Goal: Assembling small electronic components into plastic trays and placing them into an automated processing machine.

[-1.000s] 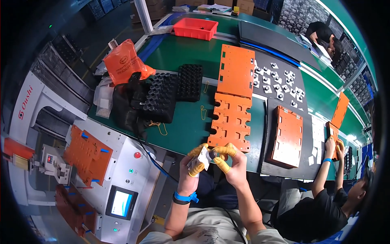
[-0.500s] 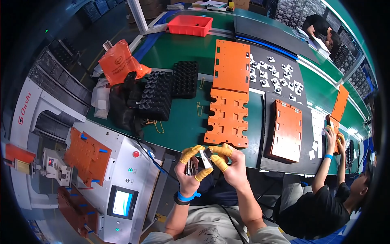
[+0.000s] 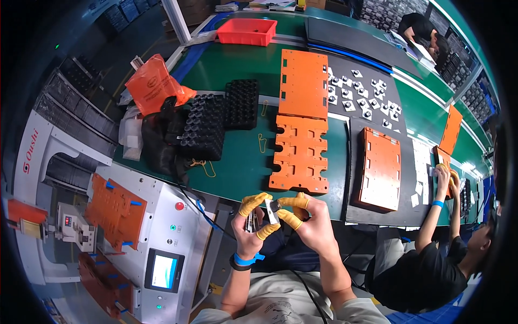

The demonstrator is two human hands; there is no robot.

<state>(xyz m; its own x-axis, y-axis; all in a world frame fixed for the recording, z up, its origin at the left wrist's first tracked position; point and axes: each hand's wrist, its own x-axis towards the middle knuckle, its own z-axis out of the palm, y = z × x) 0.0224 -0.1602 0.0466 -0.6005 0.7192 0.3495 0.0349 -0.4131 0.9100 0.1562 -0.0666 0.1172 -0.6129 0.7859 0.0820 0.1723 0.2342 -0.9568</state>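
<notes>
In front of my body, at the near edge of the green table, both hands are raised close together with yellow finger covers on the fingertips. My left hand (image 3: 249,232) is closed on a small white plate (image 3: 271,213), pinched upright between thumb and fingers. Several thin metallic pieces (image 3: 250,222) are tucked in its palm. With thumb and fingertips, my right hand (image 3: 314,227) grips a small black part (image 3: 275,206) against the plate's face. Just beyond the hands lies an unfolded orange fixture (image 3: 300,154) with slots and notched edges; its flat lid (image 3: 304,83) extends away from me.
Left are black pocketed trays (image 3: 205,127), an orange bag (image 3: 155,83) and a machine with a screen (image 3: 163,271). A red bin (image 3: 247,32) stands far back. White plates with black parts (image 3: 362,102) and a closed orange fixture (image 3: 381,170) lie right. A co-worker (image 3: 415,270) works beside me.
The whole view has shifted slightly. My right fingers have eased a little off the white plate, showing more of the black part; both hands keep their holds. The co-worker's hands moved slightly.
</notes>
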